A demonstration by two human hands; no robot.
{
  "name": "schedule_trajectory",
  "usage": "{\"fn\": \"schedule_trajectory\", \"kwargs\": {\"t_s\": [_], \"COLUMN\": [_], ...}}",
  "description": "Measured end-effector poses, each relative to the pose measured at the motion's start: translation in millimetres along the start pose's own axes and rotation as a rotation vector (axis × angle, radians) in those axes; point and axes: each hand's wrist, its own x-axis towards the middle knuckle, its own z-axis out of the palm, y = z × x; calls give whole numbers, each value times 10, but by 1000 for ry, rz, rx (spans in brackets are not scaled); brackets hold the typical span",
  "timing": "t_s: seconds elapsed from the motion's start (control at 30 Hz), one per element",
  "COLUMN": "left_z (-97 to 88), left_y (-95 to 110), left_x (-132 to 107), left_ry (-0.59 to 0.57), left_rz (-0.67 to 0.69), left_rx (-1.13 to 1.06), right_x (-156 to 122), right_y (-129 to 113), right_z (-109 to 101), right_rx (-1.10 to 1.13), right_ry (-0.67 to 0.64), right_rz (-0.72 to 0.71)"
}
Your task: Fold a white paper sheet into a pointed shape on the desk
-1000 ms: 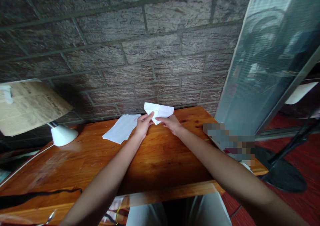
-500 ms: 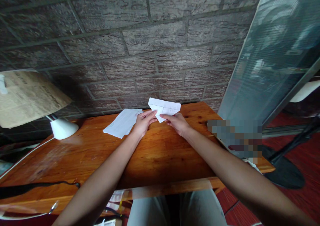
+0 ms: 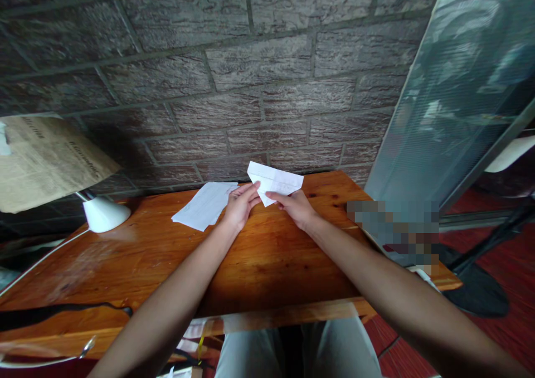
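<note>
A white sheet of folded paper (image 3: pixel 276 180) is held up above the far part of the wooden table (image 3: pixel 267 261). Its top edge is broad and its lower end narrows to a point. My left hand (image 3: pixel 241 204) pinches the paper's left side between thumb and fingers. On the right, my right hand (image 3: pixel 296 205) grips the lower right side, its thumb lying across the front and the other fingers behind, partly hidden. Just left of my left hand lies a stack of white paper sheets (image 3: pixel 203 206), flat on the table.
A white-based desk lamp (image 3: pixel 106 213) with a newspaper-print shade (image 3: pixel 50 160) stands at the left. A black strap (image 3: pixel 62 314) lies at the front left. A pixelated item (image 3: pixel 393 233) sits at the right edge. The brick wall (image 3: pixel 267 82) rises behind the table.
The folded paper has tilted slightly, its right end a little lower. My left fingertips have shifted slightly up and left along its edge; my right hand keeps its grip.
</note>
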Motion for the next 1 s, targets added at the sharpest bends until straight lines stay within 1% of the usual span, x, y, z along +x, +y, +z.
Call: {"fn": "schedule_trajectory", "kwargs": {"t_s": [0.07, 0.13, 0.27, 0.37, 0.5, 0.57, 0.63, 0.73, 0.8, 0.87, 1.0], "left_z": [5, -5, -46, -47, -15, -9, -17, -40, -47, -39, 18], "left_y": [8, 27, 78, 79, 25, 2, -12, -35, -58, -78, -72], "left_x": [12, 21, 25, 28, 41, 42, 35, 23, 18, 11, -28], "left_ry": [51, 80, 42, 61, 97, 95, 42, -128, -200, -191, -108], "left_rz": [12, 31, 89, 179, 321, 371, 360, 251, 182, 139, 111], "left_rx": [-45, -38, 49, 76, 142, 191, 221, 238, 216, 166, 80], "right_x": [-13, -26, -38, -43, -73, -89, -98, -105, -112, -121, -132], "right_y": [4, 11, 20, 11, -10, -15, -14, -8, -4, -3, -8], "right_z": [16, 23, 17, 25, 76, 97, 104, 99, 95, 95, 97], "right_rx": [-2, -12, -24, -23, -9, 0, 0, -12, -7, 1, -16], "right_ry": [-1, 4, 19, 13, 2, 9, 22, 13, -7, -29, -79], "right_rz": [-8, -3, 34, 42, 33, 31, 28, 27, 23, 23, 37]}}
